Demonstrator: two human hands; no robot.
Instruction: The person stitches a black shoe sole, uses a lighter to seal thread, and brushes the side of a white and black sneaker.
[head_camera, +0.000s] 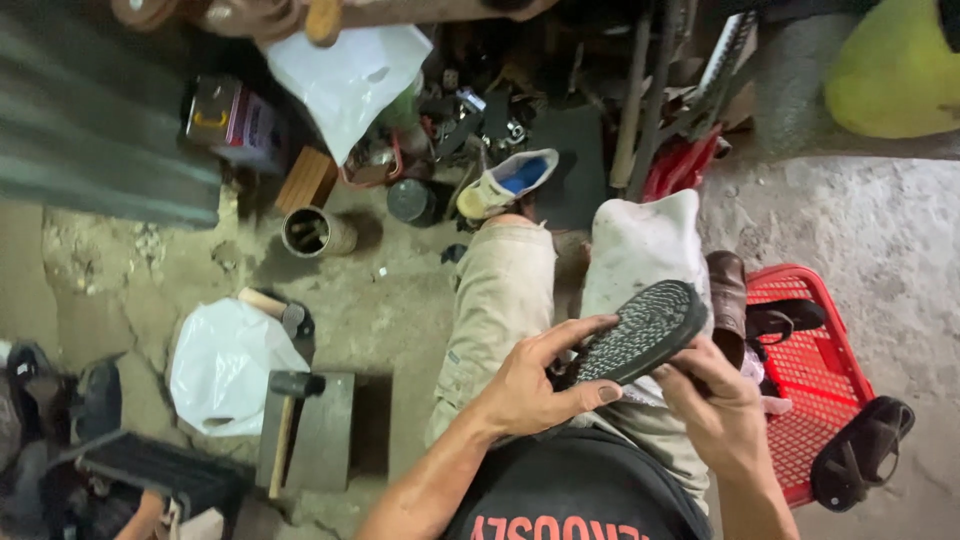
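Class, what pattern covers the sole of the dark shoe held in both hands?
The dark shoe's sole carries a grid of small pale studs, clearest in the head view.

Both hands hold a black shoe (640, 335) sole-up over the lap: left hand (540, 385) grips its heel end, right hand (715, 400) its side. A red basket (815, 375) of footwear sits just beside; a hammer (285, 425) lies on a block.

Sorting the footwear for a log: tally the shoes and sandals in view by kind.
Shoe held sole-up in both hands: 1
Brown shoe in the red basket: 1
Black sandals, one in the basket, one on its rim: 2
Shoe worn on the foot: 1
Total: 5
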